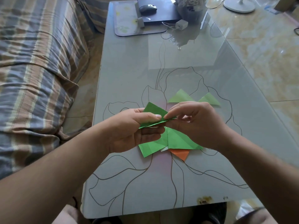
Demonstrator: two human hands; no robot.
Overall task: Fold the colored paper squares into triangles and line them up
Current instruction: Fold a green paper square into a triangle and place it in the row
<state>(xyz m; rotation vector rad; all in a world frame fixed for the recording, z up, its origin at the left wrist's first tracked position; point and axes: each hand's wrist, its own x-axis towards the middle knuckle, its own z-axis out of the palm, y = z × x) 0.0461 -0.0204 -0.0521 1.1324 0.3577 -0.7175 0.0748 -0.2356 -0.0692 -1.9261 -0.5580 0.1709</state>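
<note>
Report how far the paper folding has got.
Done: two light green triangles lie side by side on the table. In hand: left hand and right hand pinch a green sheet. Left: green sheets and an orange one underneath.

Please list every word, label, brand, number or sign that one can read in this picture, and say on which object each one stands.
No text can be read.
Black box: a small pale label on its front edge, too blurred to read.
Mouse: a white patch, no letters visible.
Green paper in both hands, and the folded triangles: plain, no print.
</note>
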